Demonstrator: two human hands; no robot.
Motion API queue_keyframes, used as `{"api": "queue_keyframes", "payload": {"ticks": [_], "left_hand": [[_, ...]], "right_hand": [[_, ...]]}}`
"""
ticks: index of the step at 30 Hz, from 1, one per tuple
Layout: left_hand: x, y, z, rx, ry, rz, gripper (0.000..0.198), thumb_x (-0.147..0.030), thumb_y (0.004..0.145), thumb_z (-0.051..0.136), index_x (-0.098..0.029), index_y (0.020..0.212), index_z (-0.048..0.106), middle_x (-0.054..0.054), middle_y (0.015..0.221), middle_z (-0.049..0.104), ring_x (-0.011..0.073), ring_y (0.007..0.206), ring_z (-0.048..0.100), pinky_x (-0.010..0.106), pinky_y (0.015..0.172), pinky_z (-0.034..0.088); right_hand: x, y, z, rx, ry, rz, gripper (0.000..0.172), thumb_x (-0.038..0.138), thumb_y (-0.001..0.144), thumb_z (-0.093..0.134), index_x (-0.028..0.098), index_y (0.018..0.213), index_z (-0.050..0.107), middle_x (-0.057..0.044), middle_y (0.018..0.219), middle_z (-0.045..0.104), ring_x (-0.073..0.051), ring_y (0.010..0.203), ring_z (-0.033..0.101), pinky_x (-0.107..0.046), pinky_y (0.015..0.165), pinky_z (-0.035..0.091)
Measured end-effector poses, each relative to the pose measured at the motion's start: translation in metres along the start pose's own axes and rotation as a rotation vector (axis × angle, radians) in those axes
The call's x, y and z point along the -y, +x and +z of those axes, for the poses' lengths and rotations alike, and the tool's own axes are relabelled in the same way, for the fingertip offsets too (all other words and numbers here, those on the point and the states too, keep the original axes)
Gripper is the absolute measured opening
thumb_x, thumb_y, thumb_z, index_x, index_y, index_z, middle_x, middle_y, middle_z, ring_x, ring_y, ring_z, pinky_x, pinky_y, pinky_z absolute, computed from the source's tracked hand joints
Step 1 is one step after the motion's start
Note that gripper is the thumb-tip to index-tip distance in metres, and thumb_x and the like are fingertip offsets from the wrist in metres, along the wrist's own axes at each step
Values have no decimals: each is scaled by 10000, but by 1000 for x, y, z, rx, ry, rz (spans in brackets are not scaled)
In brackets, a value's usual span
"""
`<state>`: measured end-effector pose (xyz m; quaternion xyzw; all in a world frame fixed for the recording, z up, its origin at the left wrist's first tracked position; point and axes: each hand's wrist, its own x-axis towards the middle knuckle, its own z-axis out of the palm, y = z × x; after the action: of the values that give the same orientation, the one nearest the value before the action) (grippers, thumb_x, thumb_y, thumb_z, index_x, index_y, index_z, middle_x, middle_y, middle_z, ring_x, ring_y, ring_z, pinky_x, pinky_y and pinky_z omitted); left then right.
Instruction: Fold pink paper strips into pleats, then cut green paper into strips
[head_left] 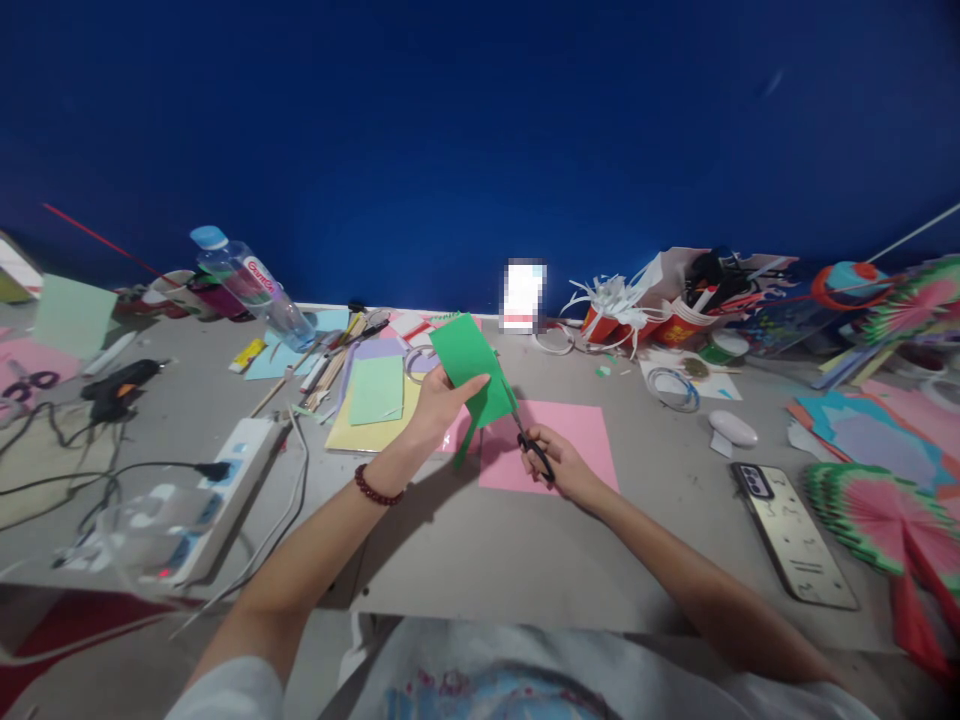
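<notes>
Between the thumb and fingers of my left hand (439,405) is a sheet of green paper (474,362), raised above the table and tilted. A narrow green strip (466,445) hangs below it. My right hand (555,462) grips black-handled scissors (541,458), fingers in the loops. Their blades lie along the right edge of the green paper; whether they are parted there is hard to make out. Under the scissors and my right hand, a pink sheet (592,440) lies flat on the table. A dark red bead bracelet circles my left wrist.
At left stand a power strip (238,490) with cords, a glue gun (120,390) and a leaning water bottle (259,290). Pale green paper (376,390) lies near my left hand. To the right are a phone (795,535), a white mouse (733,429), paper cups (686,325) and pink-green paper fans (885,510).
</notes>
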<state>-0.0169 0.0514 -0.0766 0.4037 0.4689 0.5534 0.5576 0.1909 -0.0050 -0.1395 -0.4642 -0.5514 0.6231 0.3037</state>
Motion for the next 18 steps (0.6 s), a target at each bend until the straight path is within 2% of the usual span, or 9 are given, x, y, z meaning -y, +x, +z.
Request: {"api": "queue_keyframes", "payload": {"ticks": [18], "left_hand": [[-1,0,0,-10,2,-3,392,-356,550,851,-159,852,697,72,901,743,210,790,680,336,722,552]], "right_hand": [[0,0,0,-20,-3,11,254,450,796,592,234,864,478,60,618,527,-74,462,457,-152,367,303]]}}
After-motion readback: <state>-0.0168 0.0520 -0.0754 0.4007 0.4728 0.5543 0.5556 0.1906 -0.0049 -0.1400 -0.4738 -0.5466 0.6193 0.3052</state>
